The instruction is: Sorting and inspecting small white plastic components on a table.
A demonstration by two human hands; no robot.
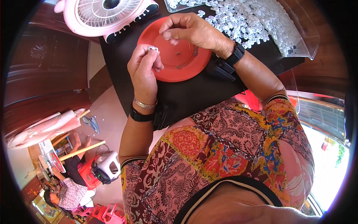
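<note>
Between the thumb and fingers of my left hand [143, 71] is a small white plastic piece with two holes [153, 49], held over the left edge of a round red plate [169, 75]. My right hand [197, 33] hovers above the far part of the plate, thumb and fingertips pinched together. Whatever is in that pinch is too small to make out. Small thin metal parts [195, 51] lie in the plate, mostly toward its right side and near edge. The two hands are apart from each other.
Many similar white pieces [238, 22] are heaped on the black tabletop [119, 71], spilling from a clear bin [298, 44]. A pink fan [108, 16] stands at the far left. Another person [72, 190] sits low at the left, near red stools [112, 214].
</note>
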